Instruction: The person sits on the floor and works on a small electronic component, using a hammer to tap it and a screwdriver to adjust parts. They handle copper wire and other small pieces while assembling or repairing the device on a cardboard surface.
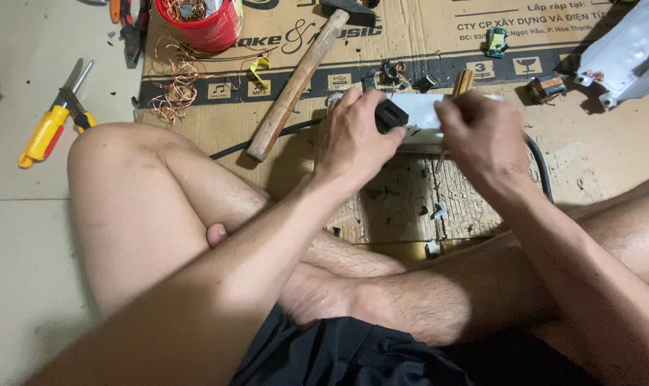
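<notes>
My left hand (356, 136) grips a white box-shaped device (423, 118) with a black block (390, 114) on it, holding it above the cardboard. My right hand (481, 136) is closed around a screwdriver with an orange handle (462, 82), its thin shaft (438, 159) showing below the hand at the device's edge. A black cable (542, 168) curves off the device to the right. I sit cross-legged, knees either side.
A wooden hammer (296, 82) lies left of the device on flattened cardboard (410, 36). A red tub with copper wire (199, 21) stands at the back. Yellow-handled pliers (53, 125) lie on the floor at left. Small parts (546, 87) and a grey casing (624, 53) are at right.
</notes>
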